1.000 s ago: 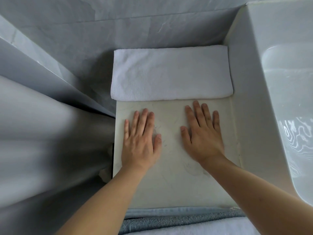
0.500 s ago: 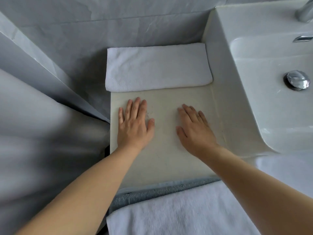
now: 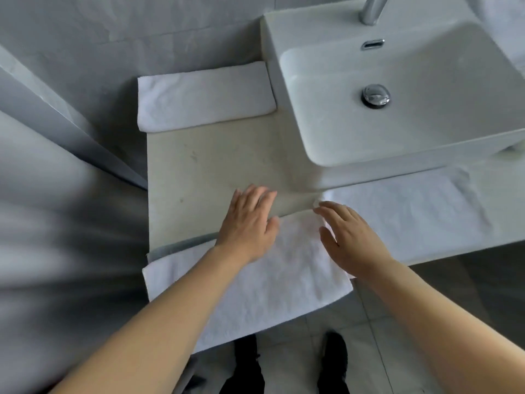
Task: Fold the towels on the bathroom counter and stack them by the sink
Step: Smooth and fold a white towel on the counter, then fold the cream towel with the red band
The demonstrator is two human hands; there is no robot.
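Along the table's point(image 3: 210, 169) right side stands the sink point(image 3: 412, 132), drain plug point(image 3: 375, 95) at its middle, faucet point(image 3: 372, 8) at the far rim. Front edge: an unfolded towel point(image 3: 272, 288) drapes over, hanging toward the floor point(image 3: 287, 354); a second towel point(image 3: 412, 206) lies spread along the front edge before the sink. Far left corner: a folded towel point(image 3: 203, 95) lies flat beside the sink's wall. Left hand point(image 3: 247, 223), fingers straight and apart, lies over the draped towel's far edge and the bare table, holding nothing. Right hand point(image 3: 349, 237), fingers loosely spread, holding nothing, is over the same towel's right part. Contact uncertain; frame blurred.
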